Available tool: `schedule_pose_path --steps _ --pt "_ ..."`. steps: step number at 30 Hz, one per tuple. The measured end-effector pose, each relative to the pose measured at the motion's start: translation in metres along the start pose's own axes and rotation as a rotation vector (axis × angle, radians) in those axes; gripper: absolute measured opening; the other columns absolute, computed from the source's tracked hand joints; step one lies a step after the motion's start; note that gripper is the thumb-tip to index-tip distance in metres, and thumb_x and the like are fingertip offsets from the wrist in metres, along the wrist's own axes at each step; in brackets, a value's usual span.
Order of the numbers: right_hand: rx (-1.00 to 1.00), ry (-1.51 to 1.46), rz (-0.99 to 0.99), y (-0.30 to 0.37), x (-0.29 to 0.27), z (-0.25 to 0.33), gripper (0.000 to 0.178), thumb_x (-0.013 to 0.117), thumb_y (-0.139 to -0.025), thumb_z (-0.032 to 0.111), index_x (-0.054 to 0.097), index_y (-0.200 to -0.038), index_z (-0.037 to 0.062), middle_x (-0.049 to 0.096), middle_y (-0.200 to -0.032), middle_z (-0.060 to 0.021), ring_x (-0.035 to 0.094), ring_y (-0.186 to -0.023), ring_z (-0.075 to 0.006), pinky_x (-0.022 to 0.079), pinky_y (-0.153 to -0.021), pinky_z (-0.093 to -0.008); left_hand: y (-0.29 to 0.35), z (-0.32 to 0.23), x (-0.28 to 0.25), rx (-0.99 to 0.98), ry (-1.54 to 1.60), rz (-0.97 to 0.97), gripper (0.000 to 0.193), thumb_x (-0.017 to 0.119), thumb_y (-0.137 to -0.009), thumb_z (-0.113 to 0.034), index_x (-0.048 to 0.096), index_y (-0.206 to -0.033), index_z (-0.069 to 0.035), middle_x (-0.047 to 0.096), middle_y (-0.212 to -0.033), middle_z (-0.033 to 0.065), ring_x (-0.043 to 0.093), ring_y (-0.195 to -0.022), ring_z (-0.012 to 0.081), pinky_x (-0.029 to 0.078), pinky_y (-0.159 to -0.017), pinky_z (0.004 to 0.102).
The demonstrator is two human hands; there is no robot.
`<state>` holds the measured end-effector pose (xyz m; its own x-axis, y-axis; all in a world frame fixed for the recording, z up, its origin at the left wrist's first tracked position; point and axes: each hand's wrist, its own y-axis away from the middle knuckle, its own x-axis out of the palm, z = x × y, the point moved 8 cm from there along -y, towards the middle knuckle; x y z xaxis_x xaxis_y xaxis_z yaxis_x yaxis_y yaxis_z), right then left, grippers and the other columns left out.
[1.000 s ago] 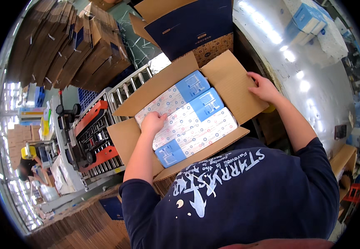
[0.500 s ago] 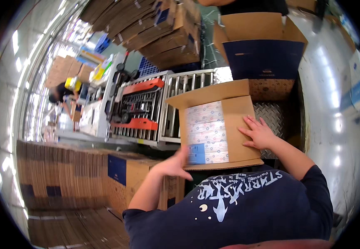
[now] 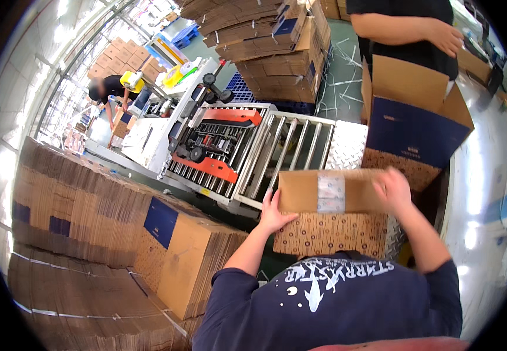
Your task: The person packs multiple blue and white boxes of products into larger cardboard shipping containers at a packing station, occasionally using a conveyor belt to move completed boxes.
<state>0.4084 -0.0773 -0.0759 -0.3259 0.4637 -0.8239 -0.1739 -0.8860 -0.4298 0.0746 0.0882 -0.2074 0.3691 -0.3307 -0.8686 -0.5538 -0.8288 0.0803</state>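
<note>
A cardboard box [image 3: 299, 193] stands in front of me. Its brown side flaps are folded inward, leaving a strip of white patterned packages [image 3: 331, 193] between them. A brown panel with a printed pattern [image 3: 330, 233] lies along the near side; I cannot tell whether it is a folded flap or the box's wall. My left hand [image 3: 274, 216] rests at the left edge, fingers and thumb stretched apart. Over the right end of the box is my right hand [image 3: 392, 192], its fingers smeared by motion.
A tall carton with a dark blue panel [image 3: 414, 128] stands open beyond, beside a co-worker's arm [image 3: 399, 29]. Left of it runs a roller conveyor [image 3: 288, 143] with an orange-railed machine [image 3: 230, 117]. Flattened cartons [image 3: 84, 205] are stacked at left, others [image 3: 271, 52] at the back.
The left flap has gone inward, narrowing the visible packages to a strip. The near side now shows a printed panel. My left hand moved up to the box's edge; my view has shifted.
</note>
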Motion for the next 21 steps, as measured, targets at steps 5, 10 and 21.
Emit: schedule_pose_path --steps 5,10,21 --pt "0.236 -0.01 0.224 0.065 0.07 0.003 0.053 0.067 -0.076 0.02 0.051 -0.123 0.0002 0.042 -0.135 -0.0198 0.034 -0.13 -0.0386 0.033 -0.105 -0.0438 -0.087 0.002 0.022 -0.171 1.062 0.248 0.066 0.046 -0.098 -0.027 0.007 -0.149 -0.011 0.037 -0.143 0.0108 0.037 -0.131 0.0208 0.031 -0.106 0.033" --pt "0.443 0.105 0.205 0.027 0.132 0.022 0.071 0.065 -0.077 0.023 0.036 -0.135 -0.0025 0.026 -0.146 -0.0213 0.015 -0.137 -0.0441 0.016 -0.112 -0.0502 -0.224 0.016 -0.008 0.007 0.68 0.333 0.062 0.055 -0.092 -0.035 0.033 -0.143 -0.006 0.043 -0.14 0.0162 0.04 -0.13 0.0252 0.031 -0.106 0.0329" --pt "0.263 0.018 0.129 -0.244 0.312 0.12 0.061 0.061 -0.08 0.023 0.042 -0.133 -0.0001 0.031 -0.144 -0.0207 0.02 -0.137 -0.0414 0.021 -0.112 -0.0485 -0.288 0.12 -0.152 0.35 -0.38 -0.057 0.073 0.046 -0.088 -0.053 0.035 -0.141 -0.005 0.03 -0.149 0.0115 0.018 -0.141 0.0301 0.012 -0.113 0.052"
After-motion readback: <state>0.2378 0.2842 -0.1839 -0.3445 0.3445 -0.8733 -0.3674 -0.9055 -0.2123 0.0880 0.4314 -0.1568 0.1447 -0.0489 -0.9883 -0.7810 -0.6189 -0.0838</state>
